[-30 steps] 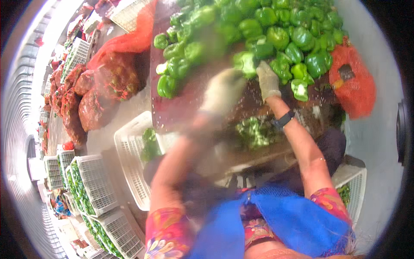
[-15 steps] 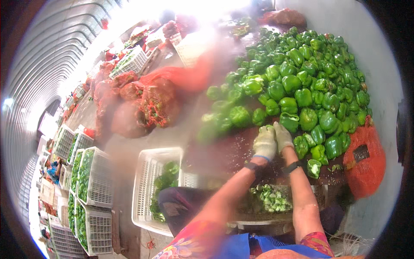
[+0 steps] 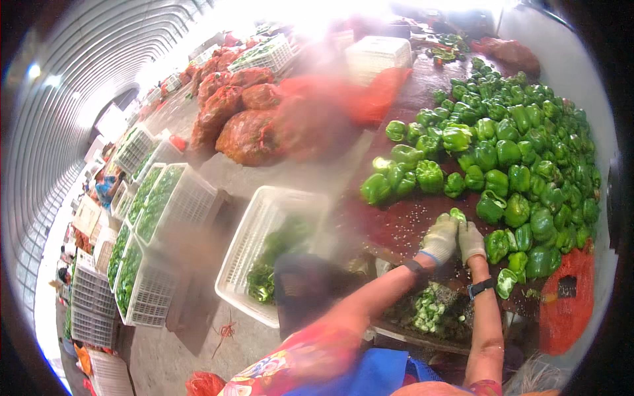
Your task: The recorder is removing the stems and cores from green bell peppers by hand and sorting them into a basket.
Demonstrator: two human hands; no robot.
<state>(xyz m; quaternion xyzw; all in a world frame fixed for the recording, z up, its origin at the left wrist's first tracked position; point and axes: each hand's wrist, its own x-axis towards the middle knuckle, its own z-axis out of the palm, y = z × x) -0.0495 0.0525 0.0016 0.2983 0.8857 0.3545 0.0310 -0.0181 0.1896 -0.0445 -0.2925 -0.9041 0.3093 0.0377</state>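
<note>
My left hand [image 3: 439, 239], in a pale work glove, has its fingers bent around a green bell pepper [image 3: 457, 214]. My right hand [image 3: 471, 241], also gloved, closes on the pepper from the other side. Only a light green part of the pepper shows above the fingers. Both hands are over the dark red tabletop [image 3: 413, 221], at the near edge of a large heap of green bell peppers [image 3: 522, 155]. A cut pepper [image 3: 506, 282] with a pale inside lies right of my right wrist. Below my forearms, pale green pepper cores [image 3: 429, 311] are piled up.
A white plastic crate [image 3: 231, 280] with green peppers stands left of my knee. Stacked crates [image 3: 178, 211] of peppers are farther left. Full red mesh sacks [image 3: 247, 135] lie on the floor beyond. A red mesh bag [image 3: 568, 300] hangs at the table's right end. Blur covers parts of the view.
The view has swung left, so the table, heap and crates appear farther right. My hands stay together around a pepper at the heap's near edge.
</note>
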